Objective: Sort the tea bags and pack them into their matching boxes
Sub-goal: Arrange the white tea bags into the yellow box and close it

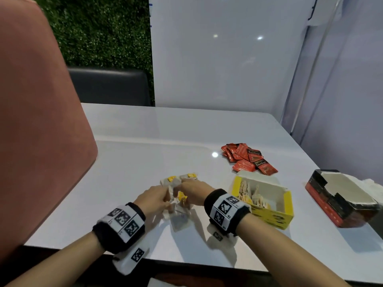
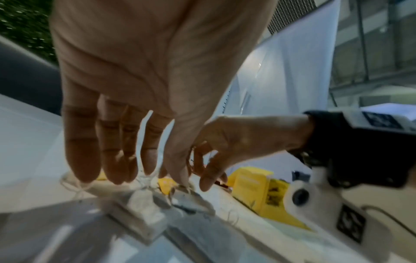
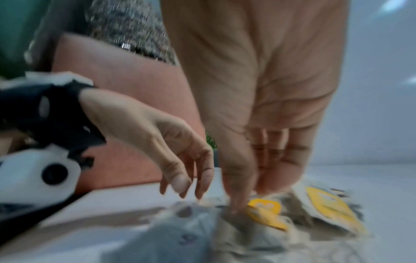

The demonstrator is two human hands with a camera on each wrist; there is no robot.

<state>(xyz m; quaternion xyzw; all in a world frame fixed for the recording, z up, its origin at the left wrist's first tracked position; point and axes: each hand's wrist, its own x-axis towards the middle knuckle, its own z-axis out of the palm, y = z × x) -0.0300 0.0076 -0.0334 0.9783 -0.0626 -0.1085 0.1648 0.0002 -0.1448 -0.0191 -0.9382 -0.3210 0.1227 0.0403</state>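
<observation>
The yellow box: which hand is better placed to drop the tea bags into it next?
Probably the right hand: the yellow box stands open right beside it, while the left hand is on the far side of the tea bags.

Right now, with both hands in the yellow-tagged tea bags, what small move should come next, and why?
Probably pinch one tea bag free and carry it right to the yellow box: both hands' fingers touch the tangled pile, and that open box already holds similar bags.

The white worktop [image 1: 165, 129] is smooth and glossy, with lamp reflections. The yellow box [image 1: 271, 214] and the red-black box [image 1: 323, 201] look like printed cardboard. The red sachets [image 1: 246, 158] are shiny foil. The pale tea bags [image 1: 176, 183] are thin, matt paper.
</observation>
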